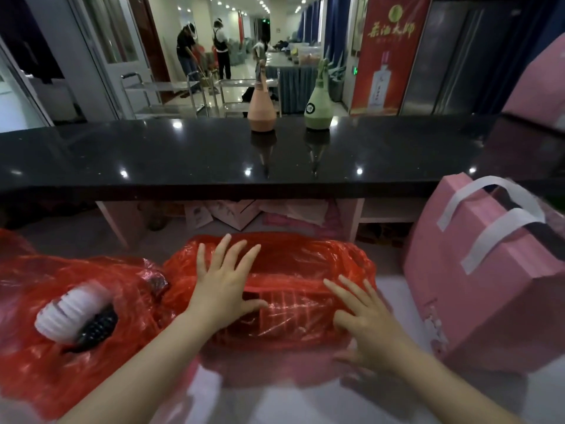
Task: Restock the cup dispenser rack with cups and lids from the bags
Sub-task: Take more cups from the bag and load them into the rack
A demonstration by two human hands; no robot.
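- the red plastic bag under my hands lies with its long axis running left to right across the pale work surface, just below the edge of the black counter.
- my left hand rests flat on the bag's left part, fingers spread wide and straight, pointing away from me; it grips nothing.
- my right hand lies on the bag's near right corner, fingers spread and lightly bent, pointing up and to the left; nothing is pinched in it.
- the bag is thin, glossy, crinkled and see-through; through the film i can see a ribbed pattern of close vertical lines, but i cannot tell what it is.
- a second red bag lies to the left, touching the first, its mouth torn open.
- out of it shows a stack of white lids, lying on its side with its axis pointing up and to the right, and dark bumpy items just beside it.
- a pink gift bag with white handles stands just right of my right hand.
- on the counter stand a pink bottle and a green bottle, apart, both upright.
- a red banner behind shows gold chinese characters and a white bottle; i cannot read them surely.
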